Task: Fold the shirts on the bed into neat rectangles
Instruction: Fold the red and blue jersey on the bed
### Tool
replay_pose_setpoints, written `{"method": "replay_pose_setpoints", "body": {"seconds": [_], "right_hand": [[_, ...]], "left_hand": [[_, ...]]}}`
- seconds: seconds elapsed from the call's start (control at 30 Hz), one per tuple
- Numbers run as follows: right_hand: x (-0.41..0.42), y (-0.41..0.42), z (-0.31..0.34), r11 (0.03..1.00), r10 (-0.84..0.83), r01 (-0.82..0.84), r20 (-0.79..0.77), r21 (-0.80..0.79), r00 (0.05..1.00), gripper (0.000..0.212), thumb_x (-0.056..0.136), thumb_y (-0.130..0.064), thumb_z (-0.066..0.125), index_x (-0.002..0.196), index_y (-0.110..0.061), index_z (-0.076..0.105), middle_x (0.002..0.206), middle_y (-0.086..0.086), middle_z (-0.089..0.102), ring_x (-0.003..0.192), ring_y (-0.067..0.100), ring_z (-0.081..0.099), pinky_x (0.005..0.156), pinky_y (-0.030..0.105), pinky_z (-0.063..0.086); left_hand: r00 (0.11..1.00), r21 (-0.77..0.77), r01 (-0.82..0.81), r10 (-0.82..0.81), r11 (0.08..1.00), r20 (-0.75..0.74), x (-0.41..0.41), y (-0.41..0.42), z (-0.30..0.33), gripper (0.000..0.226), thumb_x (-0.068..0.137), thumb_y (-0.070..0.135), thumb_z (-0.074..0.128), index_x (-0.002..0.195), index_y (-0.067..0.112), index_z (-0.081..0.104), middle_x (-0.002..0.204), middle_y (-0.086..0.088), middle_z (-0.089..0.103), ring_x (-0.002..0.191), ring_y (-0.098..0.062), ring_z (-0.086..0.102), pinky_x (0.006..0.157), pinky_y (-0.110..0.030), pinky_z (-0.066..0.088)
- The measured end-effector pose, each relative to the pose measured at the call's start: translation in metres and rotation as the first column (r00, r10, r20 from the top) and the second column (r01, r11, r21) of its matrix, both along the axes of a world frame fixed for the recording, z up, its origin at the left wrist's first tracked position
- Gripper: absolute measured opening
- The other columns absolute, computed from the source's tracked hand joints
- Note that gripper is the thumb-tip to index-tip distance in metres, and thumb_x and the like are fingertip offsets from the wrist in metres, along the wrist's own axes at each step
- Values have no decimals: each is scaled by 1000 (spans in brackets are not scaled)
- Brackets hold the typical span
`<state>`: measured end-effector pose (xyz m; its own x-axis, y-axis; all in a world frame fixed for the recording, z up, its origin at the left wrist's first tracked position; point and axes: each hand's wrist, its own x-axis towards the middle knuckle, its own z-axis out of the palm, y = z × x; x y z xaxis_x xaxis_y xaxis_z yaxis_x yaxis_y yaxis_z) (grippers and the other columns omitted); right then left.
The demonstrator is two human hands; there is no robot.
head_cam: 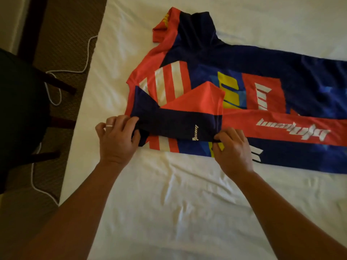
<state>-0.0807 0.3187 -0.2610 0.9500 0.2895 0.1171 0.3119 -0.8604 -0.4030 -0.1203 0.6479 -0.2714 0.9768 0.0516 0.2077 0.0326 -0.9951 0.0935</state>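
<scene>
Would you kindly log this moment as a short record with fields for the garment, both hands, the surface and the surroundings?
garment: red, navy and yellow patterned jersey shirt, lying flat, near sleeve folded across the body
left hand: left hand pinches the navy sleeve end, ring on one finger
right hand: right hand pinches the folded sleeve's near edge
surface: white bed sheet, wrinkled
surroundings: white cable on brown carpet, dark chair beside the bed

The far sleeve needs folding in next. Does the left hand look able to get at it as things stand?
Probably yes, but not at once. The left hand grips the near folded sleeve and must let go first. The far sleeve lies flat across the shirt with nothing over it.
</scene>
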Motion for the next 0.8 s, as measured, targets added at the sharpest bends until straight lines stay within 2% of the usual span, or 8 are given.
{"method": "replay_pose_setpoints", "body": {"seconds": [0.2, 0.33, 0.6, 0.7, 0.8], "right_hand": [[-2, -18, -1, 999, 48, -48, -17, -19, 999, 8, 80, -1, 69, 87, -5, 70, 92, 9, 65, 80, 34, 54, 66, 48, 49], [-11, -32, -2, 999, 43, -43, -39, -22, 998, 10, 80, -1, 76, 89, -5, 72, 92, 8, 65, 82, 33, 56, 65, 48, 50], [-29, -38, 0, 993, 73, -76, -40, -86, 997, 9, 82, -3, 77, 89, -5, 72, 91, 8, 64, 79, 31, 57, 61, 46, 51], [-32, -41, 0, 990, 76, -86, -93, -107, 993, 9, 83, -12, 77, 90, -6, 73, 92, 7, 64, 80, 30, 58, 63, 46, 52], [-25, -35, 6, 997, 47, -53, -98, -58, 994, 22, 90, -29, 65, 87, -8, 73, 95, 6, 63, 85, 28, 57, 69, 43, 50]], "left_hand": [[991, 55, 133, -134, 990, 12, -2, 12, 3, 16, 95, 19, 60, 103, 13, 73, 101, -7, 69, 94, -32, 61, 81, -42, 27], [982, 70, 187, -187, 980, -17, -6, 23, 4, 16, 98, 24, 61, 105, 14, 72, 101, -6, 68, 95, -32, 62, 86, -46, 27], [950, 134, 310, -311, 941, -16, -25, 34, 7, 18, 99, 16, 59, 107, 14, 74, 100, -5, 69, 93, -32, 65, 86, -48, 30], [937, 142, 348, -343, 927, -58, -32, 34, 7, 20, 98, 22, 59, 106, 14, 76, 101, -5, 70, 93, -31, 64, 85, -48, 30], [951, 86, 308, -302, 948, -73, -31, 27, 12, 28, 95, 33, 58, 102, 13, 77, 105, -7, 70, 95, -31, 63, 86, -48, 31]]}}
